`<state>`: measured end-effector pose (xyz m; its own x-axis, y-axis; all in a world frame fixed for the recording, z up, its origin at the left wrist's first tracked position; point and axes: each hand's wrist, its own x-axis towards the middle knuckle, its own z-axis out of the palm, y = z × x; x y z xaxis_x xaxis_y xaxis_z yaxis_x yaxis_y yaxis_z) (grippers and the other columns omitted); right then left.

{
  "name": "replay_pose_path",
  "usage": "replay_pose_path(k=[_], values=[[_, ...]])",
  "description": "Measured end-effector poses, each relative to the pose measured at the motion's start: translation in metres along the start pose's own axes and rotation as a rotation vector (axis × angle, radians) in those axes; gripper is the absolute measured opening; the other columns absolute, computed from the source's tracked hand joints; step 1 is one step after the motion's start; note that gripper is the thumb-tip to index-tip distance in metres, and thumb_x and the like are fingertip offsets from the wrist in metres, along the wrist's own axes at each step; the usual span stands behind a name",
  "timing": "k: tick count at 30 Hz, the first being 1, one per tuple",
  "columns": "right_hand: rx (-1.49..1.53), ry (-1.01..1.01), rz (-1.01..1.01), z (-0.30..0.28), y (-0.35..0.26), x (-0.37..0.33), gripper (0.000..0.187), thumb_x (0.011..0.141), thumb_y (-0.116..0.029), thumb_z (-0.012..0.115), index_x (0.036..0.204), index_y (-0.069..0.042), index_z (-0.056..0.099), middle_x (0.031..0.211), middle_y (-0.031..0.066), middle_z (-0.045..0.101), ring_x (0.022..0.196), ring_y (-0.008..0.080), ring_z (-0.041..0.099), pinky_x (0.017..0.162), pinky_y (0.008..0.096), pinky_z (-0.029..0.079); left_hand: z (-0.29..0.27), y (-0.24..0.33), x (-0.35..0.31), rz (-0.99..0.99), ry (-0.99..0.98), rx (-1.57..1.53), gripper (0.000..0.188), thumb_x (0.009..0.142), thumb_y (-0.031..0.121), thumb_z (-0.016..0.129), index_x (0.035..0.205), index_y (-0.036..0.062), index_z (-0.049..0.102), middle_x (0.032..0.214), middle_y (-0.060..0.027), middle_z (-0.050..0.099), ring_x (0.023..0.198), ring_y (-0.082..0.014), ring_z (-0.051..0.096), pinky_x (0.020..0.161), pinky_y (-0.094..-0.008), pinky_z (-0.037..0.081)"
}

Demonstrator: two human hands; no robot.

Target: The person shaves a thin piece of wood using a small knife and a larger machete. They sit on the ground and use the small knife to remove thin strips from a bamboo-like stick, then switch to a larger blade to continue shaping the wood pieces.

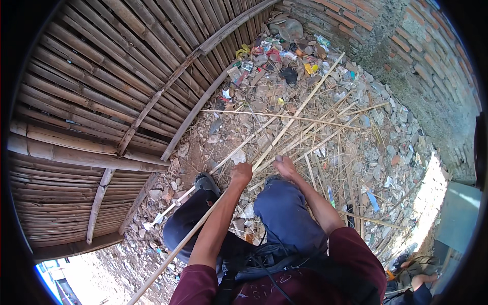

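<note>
My left hand is closed round a long, pale bamboo strip. The strip slants from the rubbish at the far right, through my fist, and down past my left forearm to the lower left. A hand's width to the right, my right hand is also closed, its thumb on top, close beside the strip. What it holds, if anything, is hidden. Between and beyond my shoes lie several other split bamboo strips, crossing one another on the ground. My knees are bent on either side of my hands.
A bamboo-slat wall leans along the left. Brick wall closes off the right. Stony ground is strewn with shavings, and litter is heaped at the far end. Another person sits at the lower right beside a grey panel.
</note>
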<state>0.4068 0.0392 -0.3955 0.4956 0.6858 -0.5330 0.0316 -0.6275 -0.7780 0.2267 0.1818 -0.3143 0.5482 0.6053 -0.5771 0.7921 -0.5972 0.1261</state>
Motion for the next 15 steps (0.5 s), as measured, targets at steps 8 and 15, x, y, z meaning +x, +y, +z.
replay_pose_path(k=[8,15], values=[[0.733,-0.119,-0.431,-0.029,-0.125,-0.015,0.017,0.084,-0.014,0.06,0.073,-0.007,0.05,0.059,-0.0003,0.048,0.048,0.0097,0.041,0.045,0.0324,0.031,-0.004,-0.005,-0.011,0.0,0.031,-0.047,0.045,0.106,0.037,0.048,0.109,0.0023,0.077,0.111,-0.0232,0.074,0.108,-0.0394,0.072,0.092,-0.049,0.058],[0.335,-0.349,0.344,0.016,0.038,0.009,0.016,0.084,-0.012,0.062,0.072,-0.004,0.055,0.055,0.0031,0.049,0.04,0.0129,0.044,0.038,0.0333,0.035,-0.007,-0.001,-0.002,-0.036,-0.015,-0.046,0.042,0.103,0.028,0.047,0.114,-0.0012,0.074,0.12,-0.0256,0.071,0.112,-0.0426,0.07,0.095,-0.0504,0.057]])
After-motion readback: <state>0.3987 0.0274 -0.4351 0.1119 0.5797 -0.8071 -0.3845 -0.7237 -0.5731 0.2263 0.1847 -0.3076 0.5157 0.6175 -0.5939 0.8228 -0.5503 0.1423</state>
